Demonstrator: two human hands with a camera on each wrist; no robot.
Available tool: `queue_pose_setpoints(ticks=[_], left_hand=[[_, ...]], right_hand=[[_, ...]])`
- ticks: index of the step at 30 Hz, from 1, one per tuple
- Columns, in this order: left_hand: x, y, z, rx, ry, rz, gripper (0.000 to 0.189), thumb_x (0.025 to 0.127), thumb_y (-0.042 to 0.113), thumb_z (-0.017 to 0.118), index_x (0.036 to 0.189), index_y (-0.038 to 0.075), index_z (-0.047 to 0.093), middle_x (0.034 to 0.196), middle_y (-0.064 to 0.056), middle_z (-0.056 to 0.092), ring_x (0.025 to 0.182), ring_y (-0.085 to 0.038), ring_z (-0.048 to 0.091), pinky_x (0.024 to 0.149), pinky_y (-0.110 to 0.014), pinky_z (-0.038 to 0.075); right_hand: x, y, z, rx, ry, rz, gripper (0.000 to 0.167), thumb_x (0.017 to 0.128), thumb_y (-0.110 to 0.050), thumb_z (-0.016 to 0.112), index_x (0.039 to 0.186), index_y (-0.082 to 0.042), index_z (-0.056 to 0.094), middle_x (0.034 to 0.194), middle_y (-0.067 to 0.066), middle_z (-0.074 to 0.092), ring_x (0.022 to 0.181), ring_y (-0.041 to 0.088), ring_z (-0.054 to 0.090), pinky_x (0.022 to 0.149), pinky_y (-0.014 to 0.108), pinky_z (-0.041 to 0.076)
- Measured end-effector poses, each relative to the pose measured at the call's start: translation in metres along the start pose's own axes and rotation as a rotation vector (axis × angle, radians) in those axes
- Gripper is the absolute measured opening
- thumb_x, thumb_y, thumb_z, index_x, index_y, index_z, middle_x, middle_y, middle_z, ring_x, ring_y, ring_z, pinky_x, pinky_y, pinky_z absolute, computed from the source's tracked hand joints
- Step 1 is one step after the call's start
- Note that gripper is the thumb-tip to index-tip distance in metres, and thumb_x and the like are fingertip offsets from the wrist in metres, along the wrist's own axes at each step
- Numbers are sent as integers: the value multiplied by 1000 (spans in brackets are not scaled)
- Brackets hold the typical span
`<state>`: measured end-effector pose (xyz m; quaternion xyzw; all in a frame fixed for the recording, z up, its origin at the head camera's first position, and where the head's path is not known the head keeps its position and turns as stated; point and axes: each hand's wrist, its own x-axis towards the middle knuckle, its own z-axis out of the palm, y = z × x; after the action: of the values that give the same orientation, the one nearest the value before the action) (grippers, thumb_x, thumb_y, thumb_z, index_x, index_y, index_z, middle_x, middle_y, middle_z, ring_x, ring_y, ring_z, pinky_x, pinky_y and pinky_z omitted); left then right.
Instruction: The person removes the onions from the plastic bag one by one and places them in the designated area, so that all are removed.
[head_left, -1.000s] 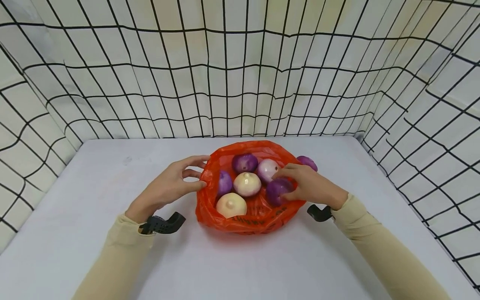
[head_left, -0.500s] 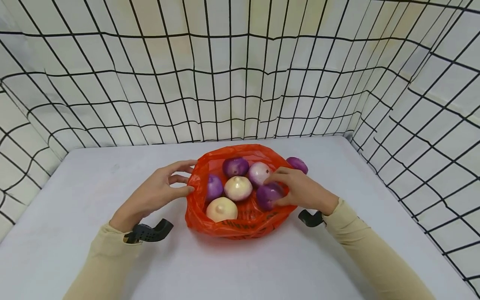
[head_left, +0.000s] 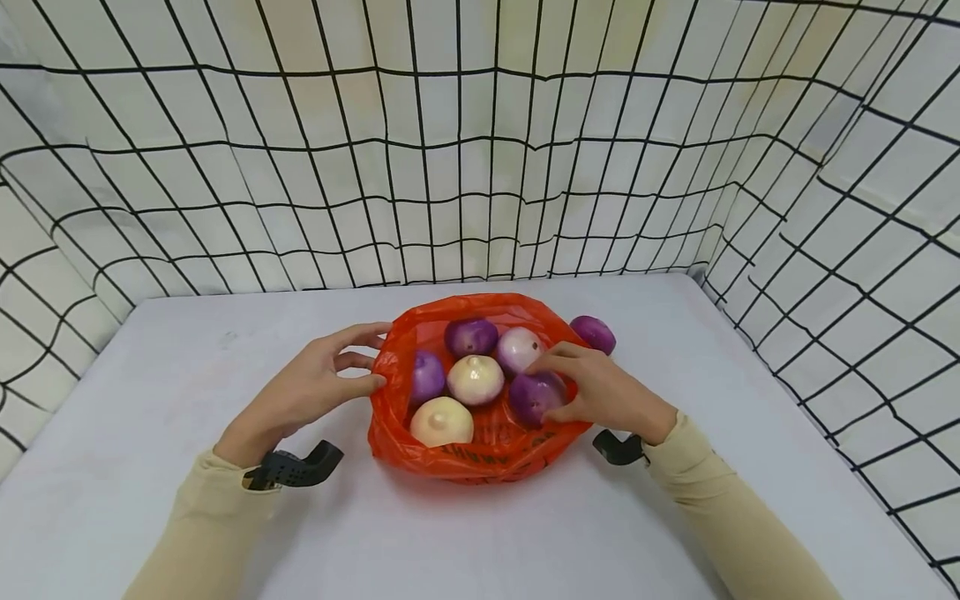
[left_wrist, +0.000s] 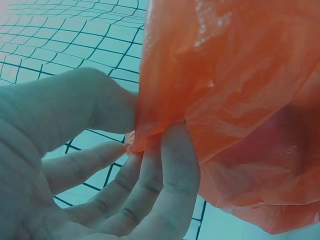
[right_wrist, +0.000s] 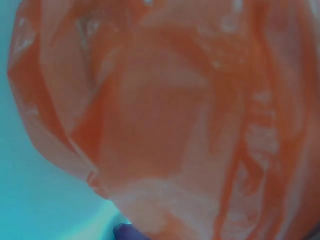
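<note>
An orange plastic bag [head_left: 390,442] stands wide open on the table, its mouth facing up. My left hand [head_left: 318,387] pinches the bag's left rim; in the left wrist view, thumb and fingers meet on the thin plastic [left_wrist: 170,75]. Reaching in over the right rim, my right hand [head_left: 603,387] holds a purple onion [head_left: 534,398] between thumb and fingers. Around it in the bag lie a whitish onion [head_left: 519,350], a cream onion [head_left: 476,380], a larger cream onion [head_left: 442,422] and purple onions [head_left: 471,337]. Orange plastic hides the right hand in the right wrist view.
Outside the bag, behind its right side, another purple onion [head_left: 593,333] lies on the white table [head_left: 480,533]. Black netting [head_left: 450,167] over white sheeting rises along the back and both sides. Each wrist wears a black camera mount [head_left: 303,465].
The whole scene shifted left and slightly down in the head view, then stayed nearly still. Both hands keep their holds, and the right hand's onion has barely moved.
</note>
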<state>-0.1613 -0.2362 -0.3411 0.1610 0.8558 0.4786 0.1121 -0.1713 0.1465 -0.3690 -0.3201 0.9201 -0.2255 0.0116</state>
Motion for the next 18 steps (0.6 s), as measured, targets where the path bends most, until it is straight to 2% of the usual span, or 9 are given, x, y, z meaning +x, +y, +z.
queue_pose_setpoints(ticks=[11, 18], left_hand=[[-2, 2, -1, 29, 1, -4, 65, 96, 22, 70, 156, 17, 44, 149, -15, 52, 130, -36, 61, 97, -49, 61], [1, 3, 0, 21, -11, 10, 66, 97, 21, 69, 157, 15, 43, 149, -17, 51, 129, -37, 60, 96, -48, 61]], right_hand=[[-3, 0, -2, 40, 71, -25, 53, 80, -31, 90, 129, -24, 72, 129, 0, 67, 126, 20, 61, 103, 42, 59], [-6, 0, -11, 70, 194, -68, 59, 77, -30, 93, 131, -22, 71, 132, 2, 66, 126, 24, 62, 95, 44, 63]])
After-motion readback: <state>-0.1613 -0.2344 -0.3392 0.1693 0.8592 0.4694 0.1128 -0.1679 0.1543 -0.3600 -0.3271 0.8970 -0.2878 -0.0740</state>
